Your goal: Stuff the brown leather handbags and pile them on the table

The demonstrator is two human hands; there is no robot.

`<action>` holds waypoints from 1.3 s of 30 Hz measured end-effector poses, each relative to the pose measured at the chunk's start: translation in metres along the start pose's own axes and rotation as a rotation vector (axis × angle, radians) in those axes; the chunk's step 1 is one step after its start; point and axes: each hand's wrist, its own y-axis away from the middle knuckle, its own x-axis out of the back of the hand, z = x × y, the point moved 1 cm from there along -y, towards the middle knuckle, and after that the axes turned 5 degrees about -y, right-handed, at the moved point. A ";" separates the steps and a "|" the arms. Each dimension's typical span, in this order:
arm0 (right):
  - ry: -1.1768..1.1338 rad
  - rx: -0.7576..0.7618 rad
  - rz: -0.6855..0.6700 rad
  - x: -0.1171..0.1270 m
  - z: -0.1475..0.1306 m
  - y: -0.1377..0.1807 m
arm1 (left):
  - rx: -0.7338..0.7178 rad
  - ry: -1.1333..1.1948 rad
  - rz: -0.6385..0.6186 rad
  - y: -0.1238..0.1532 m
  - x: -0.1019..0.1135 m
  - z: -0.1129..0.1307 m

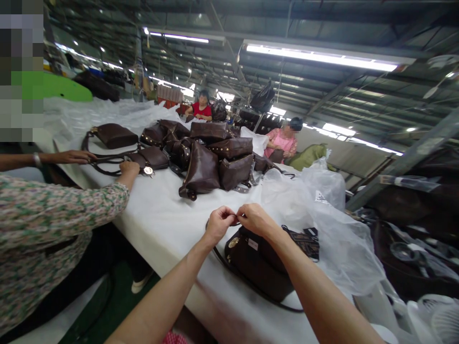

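Note:
A dark brown handbag (265, 267) lies on the white-covered table in front of me, with a gold round emblem and a small white label (253, 244) on it. Just above its far side, my left hand (219, 223) is closed in a pinch on a thin dark strip that looks like the bag's strap. My right hand (255, 219) pinches the same strip, fingertips nearly touching the left ones. The rest of the strap (229, 268) curves along the bag's near side. My right forearm hides part of the bag. Beside it rests a dark patterned pouch (304, 241).
Several brown leather bags (218, 157) are heaped farther back on the table (161, 205). At left, a co-worker in a floral sleeve (64, 205) handles another bag (148, 157). Clear plastic bags (337, 239) spread at right. Two more people sit beyond the heap.

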 end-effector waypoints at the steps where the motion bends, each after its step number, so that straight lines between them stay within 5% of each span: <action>1: 0.002 -0.001 0.003 0.000 0.000 0.000 | 0.005 -0.001 0.005 0.000 0.000 0.000; 20: 0.006 -0.009 0.020 0.000 0.002 0.000 | -0.068 -0.071 0.025 0.004 -0.003 0.002; 28: -0.034 -0.030 0.078 -0.002 0.003 0.002 | 0.039 -0.064 0.035 0.003 0.001 0.000; 31: -0.051 -0.042 0.117 -0.002 0.006 0.000 | -0.042 -0.068 -0.028 0.006 0.003 0.004; 34: -0.074 -0.023 0.141 -0.002 0.008 0.001 | -0.091 0.046 -0.109 0.009 0.001 0.006; 39: -0.084 0.167 0.164 0.002 0.005 0.032 | 0.045 0.376 -0.170 0.012 -0.002 0.003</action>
